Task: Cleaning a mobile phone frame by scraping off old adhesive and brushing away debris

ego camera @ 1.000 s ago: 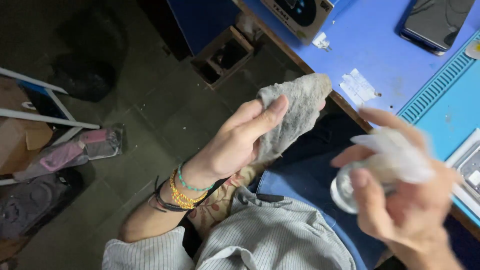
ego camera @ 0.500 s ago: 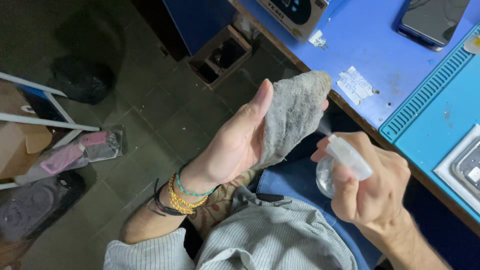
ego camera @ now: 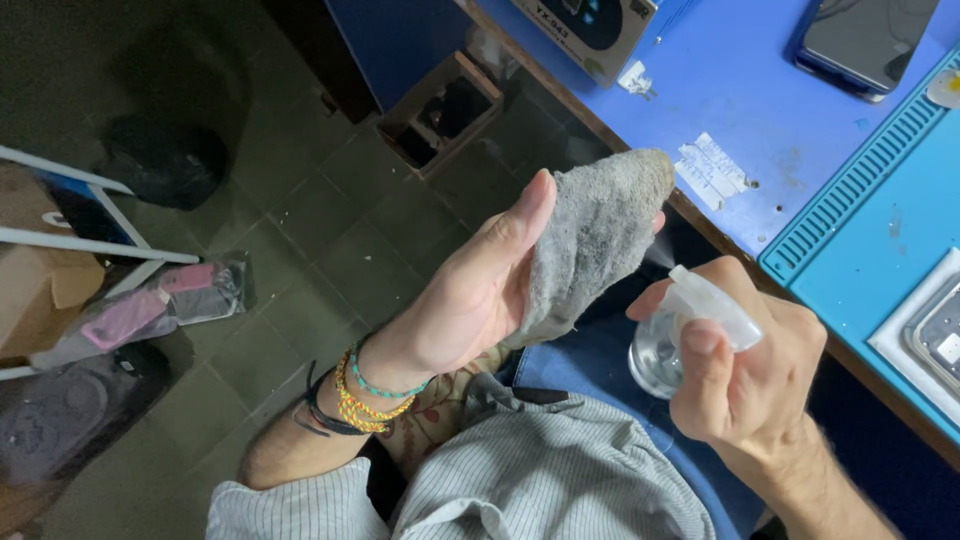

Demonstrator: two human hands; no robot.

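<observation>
In the head view, a grey cloth [ego camera: 590, 240] is held up in the left hand [ego camera: 475, 290], draped over the fingers [ego camera: 520, 215], which are stretched nearly straight behind it, with the thumb pressed along its near edge. The cloth is raised over the lap, just in front of the edge of the blue bench [ego camera: 760, 110]. Beaded bracelets [ego camera: 375, 392] are worn on the left wrist.

A small clear spray bottle [ego camera: 675, 335] is gripped in the right hand [ego camera: 750, 375]; the fingers are wrapped closely around its body and one fingertip is laid on the white cap. The nozzle is pointed at the cloth, very near it but apart, and a faint mist is seen between them.

On the bench, a dark phone [ego camera: 865, 40] is seen at the far edge, and a lighter blue mat [ego camera: 880, 230] with a ribbed border is spread beside it. A scrap of white tape [ego camera: 712, 165] is stuck near the bench edge. A tiled floor [ego camera: 300, 250] is seen below.
</observation>
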